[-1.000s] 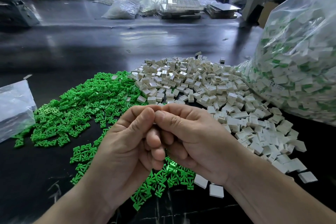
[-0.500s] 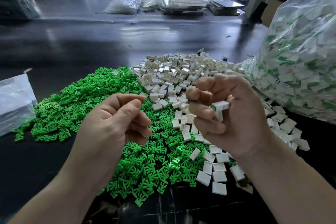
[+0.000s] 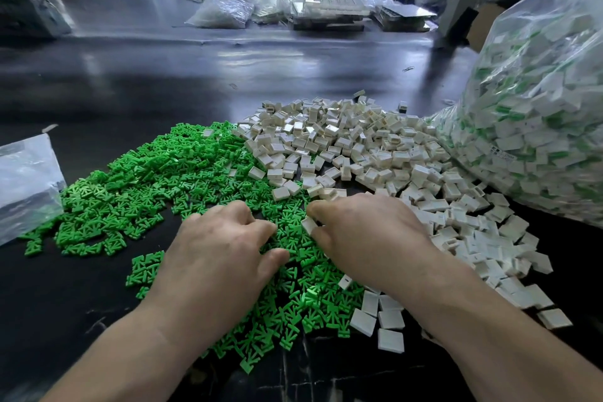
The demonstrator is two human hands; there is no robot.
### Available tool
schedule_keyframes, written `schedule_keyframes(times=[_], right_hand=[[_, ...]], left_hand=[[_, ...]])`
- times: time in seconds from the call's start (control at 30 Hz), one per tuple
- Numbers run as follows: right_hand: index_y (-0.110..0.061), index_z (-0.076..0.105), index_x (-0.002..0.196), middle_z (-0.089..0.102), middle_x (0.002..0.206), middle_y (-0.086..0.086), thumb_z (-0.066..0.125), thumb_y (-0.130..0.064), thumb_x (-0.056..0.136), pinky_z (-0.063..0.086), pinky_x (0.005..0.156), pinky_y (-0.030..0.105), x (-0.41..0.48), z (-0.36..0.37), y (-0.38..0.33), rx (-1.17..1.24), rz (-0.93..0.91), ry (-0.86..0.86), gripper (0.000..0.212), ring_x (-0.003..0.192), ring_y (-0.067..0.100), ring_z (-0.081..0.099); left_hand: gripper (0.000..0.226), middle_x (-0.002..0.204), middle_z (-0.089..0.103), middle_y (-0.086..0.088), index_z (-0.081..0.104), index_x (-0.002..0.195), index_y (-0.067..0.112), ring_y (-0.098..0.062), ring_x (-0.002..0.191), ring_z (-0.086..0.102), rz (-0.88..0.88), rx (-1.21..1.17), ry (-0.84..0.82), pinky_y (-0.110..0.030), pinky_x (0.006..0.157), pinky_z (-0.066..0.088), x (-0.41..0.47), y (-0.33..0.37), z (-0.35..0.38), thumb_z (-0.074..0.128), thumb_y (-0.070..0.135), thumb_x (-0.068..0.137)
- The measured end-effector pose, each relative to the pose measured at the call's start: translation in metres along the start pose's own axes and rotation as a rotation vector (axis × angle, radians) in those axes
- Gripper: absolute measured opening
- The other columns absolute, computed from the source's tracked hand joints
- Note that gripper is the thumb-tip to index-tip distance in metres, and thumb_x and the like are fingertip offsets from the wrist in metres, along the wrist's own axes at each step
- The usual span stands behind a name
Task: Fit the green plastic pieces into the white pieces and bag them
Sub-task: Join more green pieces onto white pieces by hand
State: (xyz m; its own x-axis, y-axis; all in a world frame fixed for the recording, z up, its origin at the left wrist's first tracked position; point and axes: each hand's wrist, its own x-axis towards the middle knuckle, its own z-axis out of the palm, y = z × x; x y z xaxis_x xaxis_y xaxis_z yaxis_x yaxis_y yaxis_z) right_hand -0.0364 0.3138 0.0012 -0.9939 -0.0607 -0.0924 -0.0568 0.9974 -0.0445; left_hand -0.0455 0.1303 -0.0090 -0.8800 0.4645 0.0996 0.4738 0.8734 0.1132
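Observation:
A pile of green plastic pieces (image 3: 146,186) spreads over the dark table at left and centre. The heap of white pieces (image 3: 359,147) lies to its right. My left hand (image 3: 222,258) is down on the green pile, palm down, thumb and forefinger apart over the pieces with nothing lifted. My right hand (image 3: 368,235) is low at the seam of the two piles and pinches a white piece (image 3: 308,224) between thumb and forefinger. A big clear bag (image 3: 538,108) of white pieces with green showing in them stands at the right.
A small clear plastic bag (image 3: 26,179) lies at the left edge. The dark table (image 3: 195,81) stretches away beyond the piles. Further bags (image 3: 225,13) and trays (image 3: 329,10) sit along its far side. Loose white pieces (image 3: 388,320) lie near my right forearm.
Both hands have dropped from in front of me onto the piles. The fitted white-and-green piece my right hand held is gone from it; it now pinches a white piece.

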Motion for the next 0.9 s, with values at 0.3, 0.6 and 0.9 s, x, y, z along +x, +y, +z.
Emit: schedule_keyframes(times=[0.3, 0.6, 0.9], right_hand=[[-0.038, 0.054, 0.125, 0.066, 0.095, -0.003, 0.041, -0.040, 0.105, 0.041, 0.056, 0.031, -0.005, -0.002, -0.003, 0.068, -0.111, 0.028, 0.024, 0.084, 0.026, 0.061], [-0.025, 0.058, 0.110, 0.061, 0.080, -0.006, 0.039, -0.038, 0.106, 0.048, 0.062, 0.035, -0.011, 0.003, 0.004, 0.185, -0.147, 0.187, 0.024, 0.073, 0.021, 0.060], [-0.016, 0.069, 0.088, 0.066, 0.076, 0.005, 0.057, -0.024, 0.101, 0.028, 0.037, 0.018, -0.019, -0.006, 0.008, 1.517, -0.020, -0.238, 0.019, 0.041, 0.010, 0.039]], left_hand=[[0.044, 0.090, 0.060, 0.009, 0.067, 0.119, 0.034, -0.018, 0.086, 0.057, 0.059, -0.098, 0.095, -0.034, 0.073, 0.041, 0.001, 0.002, 0.006, 0.051, 0.059, 0.086], [0.017, 0.078, 0.057, 0.010, 0.074, 0.094, 0.026, -0.015, 0.069, 0.049, 0.134, -0.189, 0.201, -0.030, 0.065, 0.035, 0.003, 0.007, 0.014, 0.074, 0.036, 0.081], [0.039, 0.099, 0.058, 0.019, 0.064, 0.125, 0.030, 0.001, 0.088, 0.058, 0.087, -0.582, 0.326, -0.007, 0.074, 0.042, 0.001, 0.008, 0.006, 0.054, 0.047, 0.092]])
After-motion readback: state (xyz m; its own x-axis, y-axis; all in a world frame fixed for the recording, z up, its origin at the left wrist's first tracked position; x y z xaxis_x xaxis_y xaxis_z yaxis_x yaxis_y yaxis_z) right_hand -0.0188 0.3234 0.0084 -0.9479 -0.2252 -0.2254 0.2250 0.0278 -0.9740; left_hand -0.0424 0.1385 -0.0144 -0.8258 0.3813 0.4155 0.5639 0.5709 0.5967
